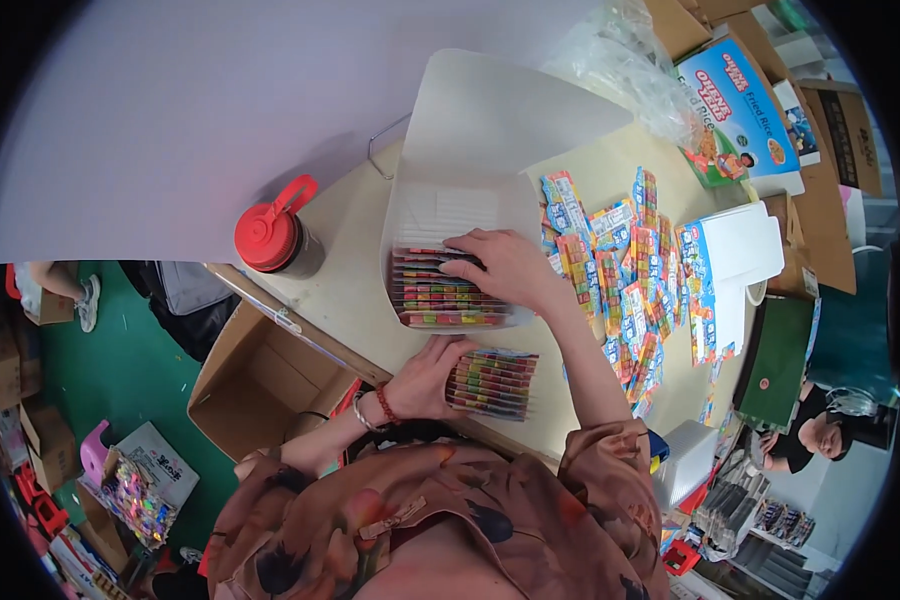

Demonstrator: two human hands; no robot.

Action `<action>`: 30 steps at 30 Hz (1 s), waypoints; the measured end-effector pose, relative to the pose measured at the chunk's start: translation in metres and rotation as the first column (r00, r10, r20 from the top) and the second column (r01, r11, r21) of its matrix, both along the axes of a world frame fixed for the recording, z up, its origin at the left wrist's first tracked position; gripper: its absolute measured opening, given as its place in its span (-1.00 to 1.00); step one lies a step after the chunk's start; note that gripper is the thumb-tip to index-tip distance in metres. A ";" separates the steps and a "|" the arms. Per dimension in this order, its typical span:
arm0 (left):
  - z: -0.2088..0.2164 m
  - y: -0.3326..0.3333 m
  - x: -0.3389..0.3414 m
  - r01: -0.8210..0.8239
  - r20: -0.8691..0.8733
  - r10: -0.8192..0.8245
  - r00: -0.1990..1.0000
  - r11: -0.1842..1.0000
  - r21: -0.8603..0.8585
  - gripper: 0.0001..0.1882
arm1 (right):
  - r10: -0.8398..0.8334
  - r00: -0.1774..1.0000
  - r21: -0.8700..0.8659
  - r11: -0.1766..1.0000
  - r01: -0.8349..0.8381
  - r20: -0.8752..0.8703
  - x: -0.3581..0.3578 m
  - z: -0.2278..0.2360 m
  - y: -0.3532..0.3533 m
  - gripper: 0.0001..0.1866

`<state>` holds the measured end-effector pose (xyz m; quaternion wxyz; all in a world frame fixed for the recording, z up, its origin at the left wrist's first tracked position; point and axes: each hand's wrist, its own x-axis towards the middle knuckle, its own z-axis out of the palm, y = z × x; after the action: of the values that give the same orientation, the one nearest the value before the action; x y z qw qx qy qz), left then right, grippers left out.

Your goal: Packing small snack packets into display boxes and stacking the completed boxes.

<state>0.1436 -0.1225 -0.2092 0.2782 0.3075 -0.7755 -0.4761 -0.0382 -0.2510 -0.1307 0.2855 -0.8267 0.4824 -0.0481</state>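
A white box [396, 215] with its lid raised stands on the table. In its near half, a row of thin colourful candy packets [452, 294] is packed on edge. My right hand [510, 268] reaches into the box from the right. Its fingers are apart and touch the far end of that row. In front of the box, my left hand [425, 382] is closed on the left side of a stack of candy packets [494, 384] near the table's front edge. Its fingers are partly hidden behind the stack.
Loose candy packets [622, 265] are heaped to the right of the box. A black bottle with a red lid [268, 240] stands at left. An open white-and-blue carton [740, 250] lies at far right. Below the table edge is an open cardboard box [260, 365]. Another person [810, 440] is at far right.
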 end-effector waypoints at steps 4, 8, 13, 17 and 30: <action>0.016 0.008 0.020 0.076 -0.089 -0.070 0.994 0.995 0.059 -0.09 | 0.017 0.998 0.021 1.000 -0.016 -0.063 0.004 0.011 0.001 -0.50; 0.039 0.021 0.050 0.014 -0.118 0.016 0.993 0.969 0.247 -0.05 | -0.014 0.997 -0.012 1.000 0.013 -0.072 0.007 0.008 0.019 -0.43; 0.092 0.006 0.080 -0.176 -0.204 0.287 0.936 0.884 0.433 0.14 | -0.105 0.991 -0.107 0.990 0.096 -0.080 0.009 -0.006 0.040 -0.43; 0.109 -0.049 0.081 -0.354 -0.203 0.399 0.894 0.908 0.225 0.14 | -0.127 0.960 -0.192 0.978 0.079 -0.249 0.014 -0.009 0.051 -0.54; 0.117 -0.160 0.028 -0.287 0.143 0.262 0.954 0.937 0.198 0.13 | -0.137 0.985 -0.138 0.983 0.122 -0.105 0.019 0.000 0.051 -0.38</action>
<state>0.1712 -0.2822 -0.0919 0.2619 0.4681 -0.6830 -0.4958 -0.0192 -0.1999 -0.1303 0.1987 -0.8119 0.5466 -0.0507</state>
